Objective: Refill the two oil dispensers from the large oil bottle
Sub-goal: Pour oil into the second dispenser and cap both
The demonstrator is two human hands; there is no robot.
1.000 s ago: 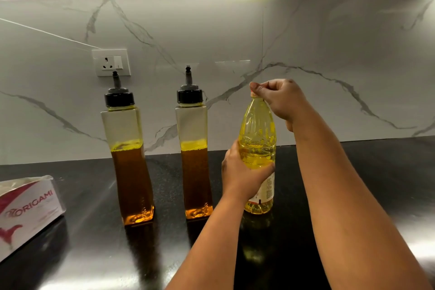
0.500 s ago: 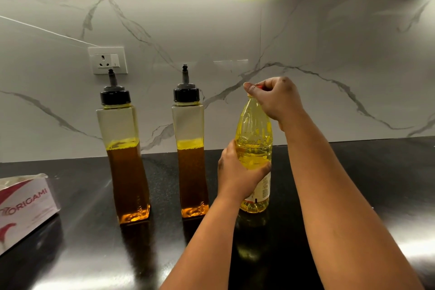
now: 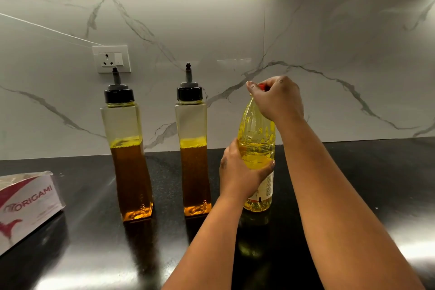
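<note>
Two tall square oil dispensers stand upright on the black counter, each with a black spout cap and amber oil up to about the middle: the left dispenser (image 3: 128, 148) and the right dispenser (image 3: 193, 146). To their right stands the large oil bottle (image 3: 256, 141), clear plastic with yellow oil. My left hand (image 3: 240, 172) grips the bottle's body from the left. My right hand (image 3: 277, 99) is curled over the bottle's top and pinches its red cap (image 3: 261, 87), which is mostly hidden by the fingers.
A white and red tissue box (image 3: 26, 200) lies at the counter's left edge. A wall socket (image 3: 111, 59) sits on the marble backsplash behind the left dispenser. The glossy black counter (image 3: 367, 183) stretches to the right of the bottle.
My right hand has turned a little on the cap, and a sliver of red cap now shows between the fingers. The bottle, dispensers and left hand stay in place.
</note>
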